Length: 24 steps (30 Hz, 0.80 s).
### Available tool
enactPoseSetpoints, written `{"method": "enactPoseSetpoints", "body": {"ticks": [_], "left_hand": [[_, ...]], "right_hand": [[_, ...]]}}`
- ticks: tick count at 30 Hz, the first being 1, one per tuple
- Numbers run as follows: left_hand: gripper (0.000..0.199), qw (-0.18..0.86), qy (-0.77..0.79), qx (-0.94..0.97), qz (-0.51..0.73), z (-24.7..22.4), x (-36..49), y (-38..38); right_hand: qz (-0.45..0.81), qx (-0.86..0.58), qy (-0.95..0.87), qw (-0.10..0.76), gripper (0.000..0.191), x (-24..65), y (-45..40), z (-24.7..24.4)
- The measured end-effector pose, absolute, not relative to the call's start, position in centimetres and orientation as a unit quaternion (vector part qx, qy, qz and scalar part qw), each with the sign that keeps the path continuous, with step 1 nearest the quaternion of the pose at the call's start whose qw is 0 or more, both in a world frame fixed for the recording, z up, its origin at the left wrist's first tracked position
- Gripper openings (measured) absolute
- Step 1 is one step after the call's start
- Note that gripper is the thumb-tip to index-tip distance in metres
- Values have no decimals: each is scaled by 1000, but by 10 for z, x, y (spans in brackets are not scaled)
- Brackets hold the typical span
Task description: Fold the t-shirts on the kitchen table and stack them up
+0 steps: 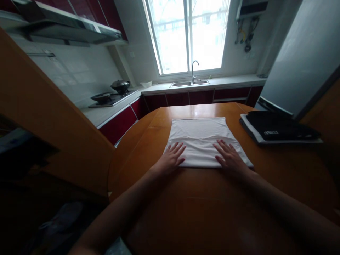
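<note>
A white cloth garment (199, 128), folded into a rough rectangle, lies flat on the wooden table (196, 209). One layer is folded over the half nearer to me, and its edge runs across the middle. On the left part of this layer rests my left hand (172, 156), open, palm down, fingers spread. My right hand (228, 156) lies likewise open and flat on the right part. Neither hand grips the cloth. What kind of garment it is, I cannot tell.
Folded dark and white clothes (281, 125) are stacked on the table at the right. Behind the table runs a counter with a sink (183, 84). A stove (114, 99) with pans stands at the left. A refrigerator (300, 60) rises at the right, a wooden panel (58, 117) at the left.
</note>
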<state>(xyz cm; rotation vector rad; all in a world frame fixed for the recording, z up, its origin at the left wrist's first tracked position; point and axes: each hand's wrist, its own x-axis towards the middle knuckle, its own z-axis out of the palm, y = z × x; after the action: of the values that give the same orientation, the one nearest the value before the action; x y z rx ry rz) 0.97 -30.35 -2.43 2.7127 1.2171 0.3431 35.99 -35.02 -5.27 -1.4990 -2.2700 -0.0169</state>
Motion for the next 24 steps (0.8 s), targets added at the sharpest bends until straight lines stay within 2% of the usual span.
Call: {"method": "enactPoseSetpoints", "body": {"ticks": [2, 4, 8, 13, 16, 21, 24], "left_hand": [[70, 74, 396, 915, 32, -30, 17, -310], [71, 62, 396, 916, 1, -31, 20, -313], [67, 32, 388, 921, 29, -21, 25, -318], [65, 64, 368, 928, -13, -20, 34, -325], [61, 78, 364, 928, 9, -21, 32, -322], [59, 59, 398, 909, 104, -17, 10, -302], [64, 39, 446, 889, 97, -22, -6, -290]], "right_hand": [[25, -519, -840, 157, 58, 353, -353, -56], [46, -514, -847, 126, 61, 350, -355, -57], [37, -527, -838, 139, 62, 353, -354, -55], [45, -519, -845, 123, 62, 354, -357, -53], [49, -515, -846, 127, 62, 357, -356, -52], [1, -567, -801, 193, 57, 385, -345, -50], [1, -603, -778, 175, 59, 403, -339, -58]]}}
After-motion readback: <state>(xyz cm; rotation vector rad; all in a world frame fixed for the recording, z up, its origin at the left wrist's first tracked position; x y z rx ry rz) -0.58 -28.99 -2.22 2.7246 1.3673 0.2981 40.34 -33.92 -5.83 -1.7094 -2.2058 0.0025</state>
